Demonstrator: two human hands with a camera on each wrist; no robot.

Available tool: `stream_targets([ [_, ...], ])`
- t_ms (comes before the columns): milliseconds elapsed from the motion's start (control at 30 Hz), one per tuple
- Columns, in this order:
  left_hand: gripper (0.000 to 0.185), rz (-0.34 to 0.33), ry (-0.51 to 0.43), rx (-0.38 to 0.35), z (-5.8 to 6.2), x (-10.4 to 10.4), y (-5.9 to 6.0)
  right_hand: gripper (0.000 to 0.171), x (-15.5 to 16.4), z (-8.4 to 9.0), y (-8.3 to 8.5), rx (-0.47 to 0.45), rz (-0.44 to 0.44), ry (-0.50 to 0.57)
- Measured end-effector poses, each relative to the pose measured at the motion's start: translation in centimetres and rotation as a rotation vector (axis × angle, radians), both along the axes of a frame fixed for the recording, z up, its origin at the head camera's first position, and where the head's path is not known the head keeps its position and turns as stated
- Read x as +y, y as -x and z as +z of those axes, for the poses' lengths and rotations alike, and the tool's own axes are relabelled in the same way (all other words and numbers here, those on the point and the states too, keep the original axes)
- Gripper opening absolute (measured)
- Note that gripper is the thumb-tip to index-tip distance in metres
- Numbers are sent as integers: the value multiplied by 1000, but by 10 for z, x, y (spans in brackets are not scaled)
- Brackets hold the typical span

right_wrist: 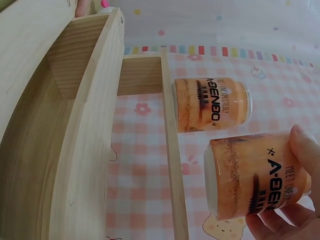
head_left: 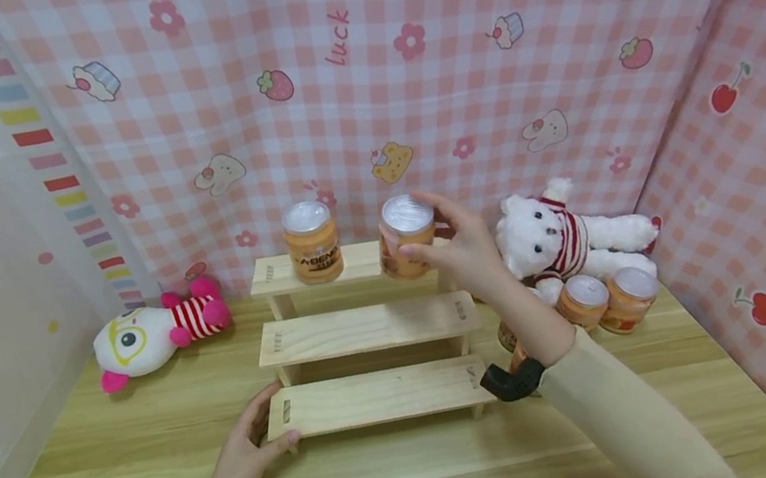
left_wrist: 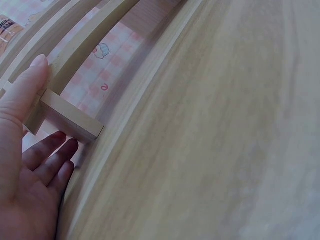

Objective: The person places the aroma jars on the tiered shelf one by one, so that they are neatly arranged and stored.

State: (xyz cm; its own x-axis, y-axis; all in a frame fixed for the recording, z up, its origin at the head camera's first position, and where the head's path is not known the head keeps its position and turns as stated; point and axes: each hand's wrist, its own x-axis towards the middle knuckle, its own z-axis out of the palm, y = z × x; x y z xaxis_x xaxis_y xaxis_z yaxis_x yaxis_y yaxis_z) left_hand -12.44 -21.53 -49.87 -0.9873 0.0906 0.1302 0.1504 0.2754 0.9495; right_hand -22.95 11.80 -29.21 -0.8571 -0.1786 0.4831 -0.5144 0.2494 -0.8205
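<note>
Your left hand rests with relaxed fingers against the left end of the wooden step shelf, at its lowest step, grasping nothing; the fingertips are partly hidden under the board. One orange jar stands on the top step. Your right hand grips the second jar, tilted, at the top step; whether it touches the step you cannot tell. More jars lie half hidden behind your right forearm.
</note>
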Motion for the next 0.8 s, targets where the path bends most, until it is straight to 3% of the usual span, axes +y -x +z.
stream_targets([
  [400,74,-2,-1,12,0,0,-1,67,-11,-9,23,6,-10,-22],
  [800,74,1,19,11,0,0,-1,69,-21,-13,32,-107,-35,-11],
])
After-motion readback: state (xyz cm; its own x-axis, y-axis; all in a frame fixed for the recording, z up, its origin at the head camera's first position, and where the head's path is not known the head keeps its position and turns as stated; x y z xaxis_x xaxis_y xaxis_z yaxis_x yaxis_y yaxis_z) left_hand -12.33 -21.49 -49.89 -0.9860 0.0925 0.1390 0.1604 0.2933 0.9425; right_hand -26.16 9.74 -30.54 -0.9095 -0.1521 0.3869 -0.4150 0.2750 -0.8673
